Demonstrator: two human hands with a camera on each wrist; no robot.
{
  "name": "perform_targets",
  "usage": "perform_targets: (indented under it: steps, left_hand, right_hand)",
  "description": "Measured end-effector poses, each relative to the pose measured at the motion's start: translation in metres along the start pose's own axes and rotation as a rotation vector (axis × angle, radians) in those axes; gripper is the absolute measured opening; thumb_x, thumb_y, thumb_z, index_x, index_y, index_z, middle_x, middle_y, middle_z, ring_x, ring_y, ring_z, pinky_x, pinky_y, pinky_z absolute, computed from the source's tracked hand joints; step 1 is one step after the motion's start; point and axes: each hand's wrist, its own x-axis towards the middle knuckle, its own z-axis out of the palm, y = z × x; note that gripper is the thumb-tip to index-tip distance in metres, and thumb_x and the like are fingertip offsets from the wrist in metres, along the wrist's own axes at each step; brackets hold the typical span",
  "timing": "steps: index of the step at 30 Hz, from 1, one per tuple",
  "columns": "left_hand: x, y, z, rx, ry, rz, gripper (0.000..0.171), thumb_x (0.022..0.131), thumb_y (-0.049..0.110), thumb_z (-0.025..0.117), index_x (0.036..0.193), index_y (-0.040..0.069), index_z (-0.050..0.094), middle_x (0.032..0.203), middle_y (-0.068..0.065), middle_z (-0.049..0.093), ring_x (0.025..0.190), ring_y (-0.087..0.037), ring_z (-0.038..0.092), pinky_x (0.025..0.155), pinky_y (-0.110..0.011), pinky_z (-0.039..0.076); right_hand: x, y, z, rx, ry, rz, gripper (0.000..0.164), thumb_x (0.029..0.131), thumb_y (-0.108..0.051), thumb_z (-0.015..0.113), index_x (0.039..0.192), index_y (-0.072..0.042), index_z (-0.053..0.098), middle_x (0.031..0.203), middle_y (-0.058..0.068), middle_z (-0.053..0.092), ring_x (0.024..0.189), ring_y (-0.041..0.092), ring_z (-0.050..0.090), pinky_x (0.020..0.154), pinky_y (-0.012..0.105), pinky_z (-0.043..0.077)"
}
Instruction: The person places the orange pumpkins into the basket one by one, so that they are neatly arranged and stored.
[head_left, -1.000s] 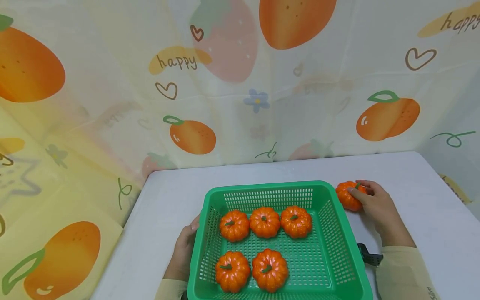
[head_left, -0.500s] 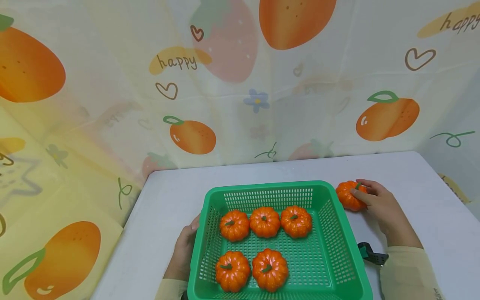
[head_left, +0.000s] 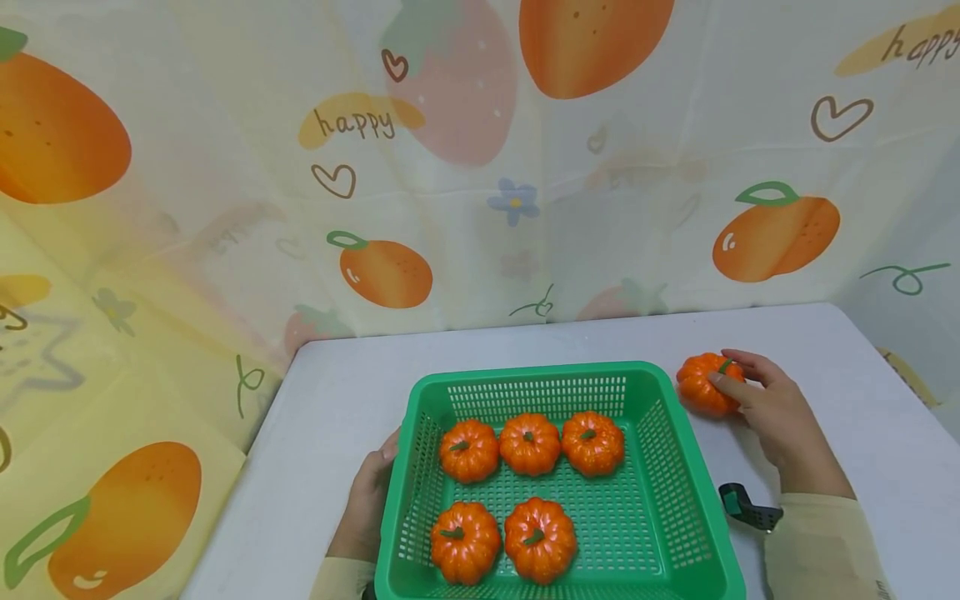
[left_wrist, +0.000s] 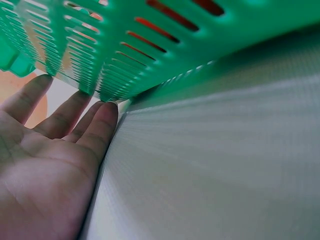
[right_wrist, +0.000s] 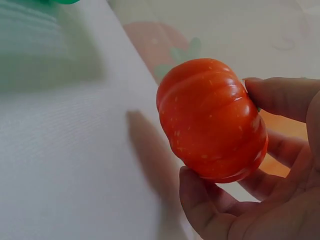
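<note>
My right hand (head_left: 776,412) grips a small orange pumpkin (head_left: 708,385) with a green stem, just right of the green basket. In the right wrist view the pumpkin (right_wrist: 212,120) is held between thumb and fingers, and its shadow falls on the table beside it. On the basket's other side is my left hand (head_left: 367,500). Its fingers (left_wrist: 102,122) are extended, their tips touching the slotted outer wall of the basket (left_wrist: 155,55). Inside the basket (head_left: 528,368) sit several pumpkins: three in a back row (head_left: 530,444), two in front (head_left: 540,540).
The basket stands on a white table (head_left: 360,367), its near end cut off by the frame. A fruit-patterned cloth (head_left: 517,250) hangs behind the table and along its left. A black strap (head_left: 750,508) juts from the right wrist near the basket's right wall.
My right hand has moved slightly to the right with the pumpkin, away from the basket's rim. The left hand, the basket and the pumpkins in it stay put.
</note>
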Motion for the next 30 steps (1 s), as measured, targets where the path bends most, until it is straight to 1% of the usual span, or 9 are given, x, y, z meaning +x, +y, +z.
perform_targets:
  steps: [2,7,9,10,12,15,19,23,30]
  left_hand:
    - [0.001,0.000,0.000,0.024,0.012,-0.001,0.016,0.107,0.039,0.066,0.111,0.026,0.076,0.106,-0.002,0.075,0.097,-0.017,0.064,0.094,-0.032,0.052]
    - [0.001,0.002,0.002,-0.032,0.015,-0.014,0.021,0.106,0.040,0.068,0.117,0.023,0.076,0.115,0.001,0.075,0.104,-0.016,0.065,0.098,-0.035,0.052]
    - [0.000,0.004,0.004,-0.009,0.025,-0.025,0.029,0.106,0.038,0.068,0.115,0.011,0.073,0.117,-0.004,0.075,0.107,-0.018,0.065,0.100,-0.037,0.052]
    - [0.000,0.005,0.004,0.031,0.039,-0.035,0.034,0.106,0.037,0.067,0.114,0.005,0.071,0.117,-0.007,0.074,0.109,-0.018,0.065,0.102,-0.037,0.052]
    - [0.000,0.008,0.006,0.086,0.056,-0.058,0.046,0.105,0.035,0.067,0.108,-0.011,0.064,0.114,-0.020,0.072,0.108,-0.025,0.065,0.102,-0.041,0.053]
    - [0.002,0.012,0.008,0.197,0.073,-0.094,0.049,0.105,0.029,0.063,0.103,-0.020,0.057,0.108,-0.034,0.066,0.102,-0.037,0.063,0.099,-0.044,0.054]
    - [0.004,0.016,0.009,0.232,0.061,-0.104,0.052,0.105,0.032,0.063,0.101,-0.020,0.057,0.106,-0.040,0.062,0.099,-0.048,0.059,0.098,-0.046,0.054]
    - [0.002,0.014,0.009,0.248,0.063,-0.088,0.057,0.106,0.037,0.063,0.101,-0.020,0.058,0.106,-0.039,0.063,0.101,-0.042,0.061,0.098,-0.045,0.054]
    - [0.000,0.005,0.002,0.130,0.012,-0.034,0.062,0.106,0.036,0.065,0.094,-0.023,0.052,0.101,-0.040,0.059,0.099,-0.036,0.062,0.094,-0.045,0.054]
  right_hand:
    - [0.000,0.000,0.000,0.018,0.001,-0.015,0.071,0.113,-0.038,0.061,0.168,-0.003,0.035,0.167,0.035,0.025,0.143,0.054,0.037,0.076,0.016,0.056]
    - [-0.002,-0.003,-0.001,0.041,0.006,-0.037,0.069,0.113,-0.035,0.062,0.168,-0.003,0.036,0.167,0.035,0.025,0.143,0.055,0.036,0.072,0.012,0.054]
    - [-0.003,-0.004,-0.001,0.043,0.008,-0.039,0.069,0.113,-0.035,0.062,0.168,-0.003,0.036,0.167,0.035,0.025,0.143,0.055,0.036,0.072,0.013,0.054]
    - [-0.003,-0.005,-0.001,0.043,0.008,-0.038,0.068,0.113,-0.034,0.062,0.168,-0.003,0.036,0.167,0.035,0.025,0.144,0.055,0.035,0.072,0.013,0.055]
    - [-0.004,-0.006,-0.001,0.041,0.011,-0.039,0.068,0.113,-0.034,0.062,0.168,-0.003,0.036,0.167,0.035,0.025,0.144,0.056,0.036,0.073,0.013,0.055]
    - [-0.004,-0.007,-0.001,0.040,0.016,-0.045,0.068,0.113,-0.033,0.062,0.168,-0.003,0.036,0.167,0.034,0.025,0.144,0.056,0.036,0.073,0.014,0.056]
    - [-0.006,-0.009,-0.001,0.053,0.021,-0.058,0.068,0.113,-0.034,0.063,0.167,-0.003,0.037,0.167,0.034,0.025,0.143,0.056,0.036,0.074,0.014,0.056]
    - [-0.007,-0.011,-0.001,0.055,0.027,-0.071,0.068,0.113,-0.033,0.063,0.167,-0.003,0.037,0.166,0.034,0.027,0.142,0.056,0.037,0.074,0.014,0.056]
    - [-0.011,-0.017,-0.002,0.048,0.030,-0.090,0.069,0.112,-0.033,0.065,0.168,-0.004,0.036,0.164,0.033,0.029,0.137,0.051,0.042,0.076,0.015,0.057]
